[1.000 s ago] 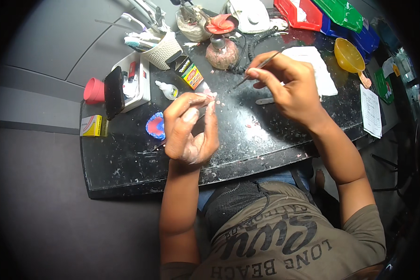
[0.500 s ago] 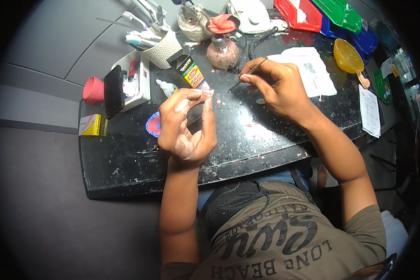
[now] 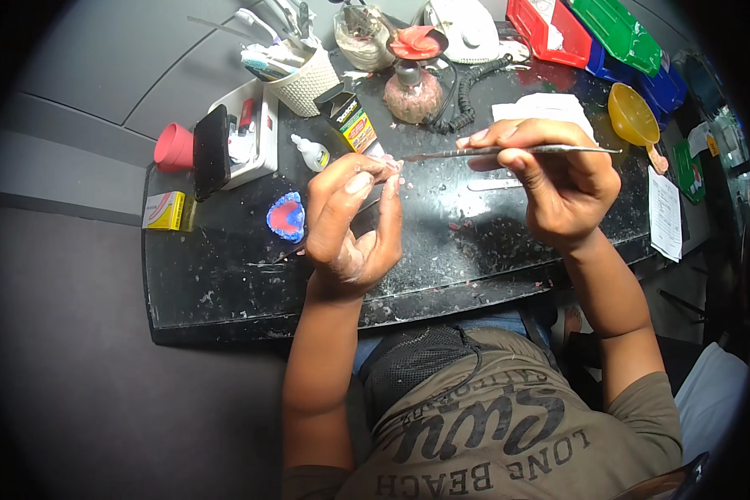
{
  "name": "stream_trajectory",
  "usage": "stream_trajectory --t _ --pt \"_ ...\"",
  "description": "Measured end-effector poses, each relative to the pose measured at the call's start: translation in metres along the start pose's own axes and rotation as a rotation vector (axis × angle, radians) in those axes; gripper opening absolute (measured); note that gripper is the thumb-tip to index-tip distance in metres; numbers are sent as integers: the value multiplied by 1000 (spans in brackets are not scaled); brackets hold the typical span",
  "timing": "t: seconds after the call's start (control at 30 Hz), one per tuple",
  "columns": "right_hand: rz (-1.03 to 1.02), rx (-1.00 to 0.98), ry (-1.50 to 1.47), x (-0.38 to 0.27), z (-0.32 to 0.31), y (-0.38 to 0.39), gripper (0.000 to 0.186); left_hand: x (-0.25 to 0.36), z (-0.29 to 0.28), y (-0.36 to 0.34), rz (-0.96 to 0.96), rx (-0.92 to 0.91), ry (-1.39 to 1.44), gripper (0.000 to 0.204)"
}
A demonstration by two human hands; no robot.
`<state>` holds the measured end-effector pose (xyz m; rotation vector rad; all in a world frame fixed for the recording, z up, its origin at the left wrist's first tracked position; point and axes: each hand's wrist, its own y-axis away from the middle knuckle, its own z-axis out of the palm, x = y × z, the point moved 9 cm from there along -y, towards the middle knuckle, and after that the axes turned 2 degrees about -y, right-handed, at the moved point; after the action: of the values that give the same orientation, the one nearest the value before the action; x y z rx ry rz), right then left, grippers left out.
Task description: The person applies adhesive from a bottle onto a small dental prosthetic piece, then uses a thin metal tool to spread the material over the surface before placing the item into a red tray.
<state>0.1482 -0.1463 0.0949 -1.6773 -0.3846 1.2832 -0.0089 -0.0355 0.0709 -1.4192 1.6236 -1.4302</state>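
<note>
My left hand [image 3: 350, 225], dusted white, is raised over the black table. Its fingertips pinch a small pink piece [image 3: 392, 166], partly hidden by the fingers; it looks like denture material. A thin metal carving tool [image 3: 429, 157] lies nearly level in my right hand [image 3: 562, 183], gripped between thumb and fingers. The left end of the tool is at or very close to the pink piece; I cannot tell whether they touch. Left of my left hand, a blue-rimmed dental model with a pink middle [image 3: 287, 220] rests on the table.
Behind my hands stand a white dropper bottle [image 3: 312, 155], an upright small box [image 3: 354, 123] and a round pink-filled burner-like jar [image 3: 413, 93]. A phone [image 3: 211, 157] leans on a white tray [image 3: 267, 133]. Yellow bowl [image 3: 632, 115] and paper slip [image 3: 664, 212] lie right.
My right hand has moved right and down, and its tool has swung level, with one end now at the pink piece. My left hand keeps its pinch, slightly shifted right in view.
</note>
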Motion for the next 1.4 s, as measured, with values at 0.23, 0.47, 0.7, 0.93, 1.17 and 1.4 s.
stream_trajectory --t 0.23,0.47,0.7,0.93,1.17,1.4 --pt "-25 -39 64 0 4 0 12 1 1 -1 1 11 -11 68" --pt "-27 -25 71 -1 4 -1 11 0 0 1 -14 12 -14 68" --pt "-79 -2 39 -4 2 -1 11 0 1 1 -21 1 0 68" --pt "-29 -9 47 -2 1 -2 11 1 0 -1 -27 -15 -12 70" --pt "148 245 35 11 -32 -4 10 22 -14 -1 62 135 17 82" --pt "191 194 81 15 -29 -2 13 38 -28 2 -277 -33 389 60"
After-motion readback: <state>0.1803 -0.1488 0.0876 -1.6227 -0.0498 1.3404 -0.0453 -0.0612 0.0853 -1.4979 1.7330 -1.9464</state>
